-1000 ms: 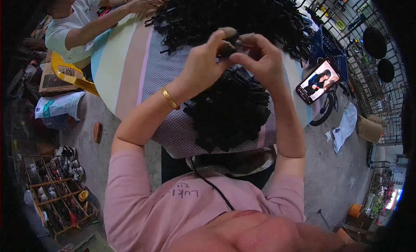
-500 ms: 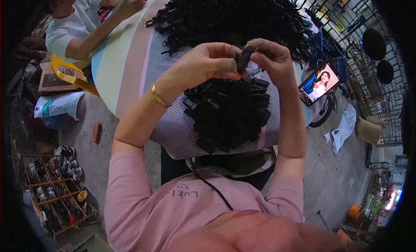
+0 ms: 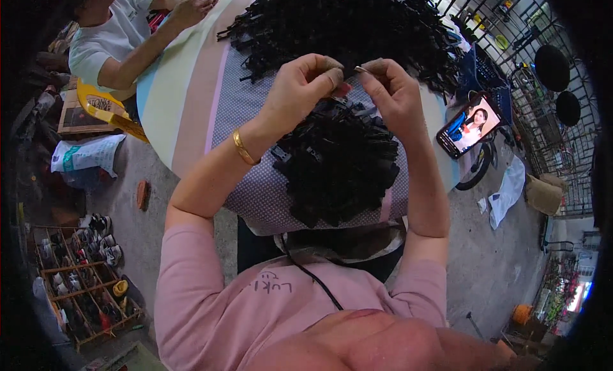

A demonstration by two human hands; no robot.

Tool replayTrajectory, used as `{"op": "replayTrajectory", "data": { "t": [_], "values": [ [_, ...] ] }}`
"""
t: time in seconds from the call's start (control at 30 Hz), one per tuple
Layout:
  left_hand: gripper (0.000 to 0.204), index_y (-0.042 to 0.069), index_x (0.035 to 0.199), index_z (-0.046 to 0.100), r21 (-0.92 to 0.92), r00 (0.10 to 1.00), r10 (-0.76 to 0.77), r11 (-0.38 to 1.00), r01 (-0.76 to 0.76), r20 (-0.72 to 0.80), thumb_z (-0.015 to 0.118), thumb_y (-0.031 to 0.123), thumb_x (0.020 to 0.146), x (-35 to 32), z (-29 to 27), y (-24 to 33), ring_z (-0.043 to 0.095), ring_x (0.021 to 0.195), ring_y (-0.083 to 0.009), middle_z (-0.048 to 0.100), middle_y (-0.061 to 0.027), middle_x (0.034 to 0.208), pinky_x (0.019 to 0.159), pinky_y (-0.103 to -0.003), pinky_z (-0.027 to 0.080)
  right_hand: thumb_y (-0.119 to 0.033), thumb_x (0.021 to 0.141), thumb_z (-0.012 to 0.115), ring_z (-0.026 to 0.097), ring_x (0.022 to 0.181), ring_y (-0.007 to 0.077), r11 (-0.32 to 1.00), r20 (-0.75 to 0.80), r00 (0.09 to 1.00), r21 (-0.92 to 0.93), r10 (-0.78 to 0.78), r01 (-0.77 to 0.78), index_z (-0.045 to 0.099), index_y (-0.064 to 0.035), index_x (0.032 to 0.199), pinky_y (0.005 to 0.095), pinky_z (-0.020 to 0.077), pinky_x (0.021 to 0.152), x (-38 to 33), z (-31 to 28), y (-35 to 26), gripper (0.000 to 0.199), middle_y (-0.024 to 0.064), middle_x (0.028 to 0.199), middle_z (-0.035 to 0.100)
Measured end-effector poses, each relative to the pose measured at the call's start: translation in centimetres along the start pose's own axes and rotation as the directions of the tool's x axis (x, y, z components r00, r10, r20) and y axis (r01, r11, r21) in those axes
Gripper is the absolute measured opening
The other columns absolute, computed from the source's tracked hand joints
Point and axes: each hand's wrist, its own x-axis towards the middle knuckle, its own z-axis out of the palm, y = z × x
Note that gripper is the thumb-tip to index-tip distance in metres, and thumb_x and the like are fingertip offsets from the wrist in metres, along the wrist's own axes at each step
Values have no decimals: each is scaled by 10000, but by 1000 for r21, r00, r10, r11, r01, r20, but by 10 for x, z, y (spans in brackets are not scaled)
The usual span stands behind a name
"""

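Observation:
My left hand point(image 3: 311, 83) and my right hand point(image 3: 394, 96) are raised over the table, fingertips pinched and close to each other. A dark bit shows in the narrow gap between them, hard to separate from the black heap behind. At my right fingertips there is a small pale sliver; what either pinch holds is too small to name. Under my hands, toward me, lies a smaller pile of black strip-like pieces point(image 3: 338, 170). Beyond them spreads a much larger heap of similar black pieces point(image 3: 357, 29), some with clip-like ends.
The table point(image 3: 191, 115) has a striped, patterned cover. At its right edge a phone point(image 3: 470, 125) stands with its screen lit. A co-worker point(image 3: 118, 45) at the far left holds something small and dark. A blue crate point(image 3: 482, 68) is behind the phone; a shoe rack point(image 3: 83, 288) stands lower left.
My hands have drawn slightly apart, and the dark piece that was plain between my fingers hardly shows now. The co-worker's hands have shifted a little.

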Motion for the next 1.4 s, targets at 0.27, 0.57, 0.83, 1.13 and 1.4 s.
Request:
{"op": "replayTrajectory", "data": {
  "t": [0.27,0.57,0.83,1.13,1.4],
  "values": [
    [261,-34,1091,507,60,993,112,992,-109,-41,522,77,856,-3,6,-3,617,827,-168,593,-126,948,759,-283,518,-158,860,535,434,584,24,998,-4,998,19,57,-57,574,-19,905,159,341,505,-2,10,3,152,-27,690,525],
    [253,-13,1032,543,161,976,215,965,-206,-39,601,12,786,-7,9,4,593,853,-148,596,-106,958,770,-253,497,-126,863,529,439,554,34,1000,16,1000,22,10,-10,581,-4,872,169,351,492,-5,10,-2,133,-17,665,535],
    [201,-15,917,580,447,898,439,812,-375,-44,625,-63,727,-9,9,-3,572,849,-133,552,-60,912,770,-241,484,-118,866,519,430,540,35,986,59,989,87,134,-139,585,-2,838,172,339,485,-5,14,-3,137,-22,619,521],
    [348,2,1040,546,278,943,279,905,-321,181,662,-14,713,0,-6,12,569,903,-151,570,-76,1005,801,-272,480,-132,833,556,417,498,21,964,20,981,181,193,-193,613,-32,967,161,319,444,9,-24,9,177,-32,639,522],
    [282,39,1082,556,418,928,19,889,-186,372,577,71,803,42,-34,-28,547,965,-170,577,-55,1052,846,-288,449,-106,830,554,582,642,95,953,-209,974,-303,-83,16,607,-44,1014,205,473,541,22,-32,72,202,36,765,622]
  ]
}}
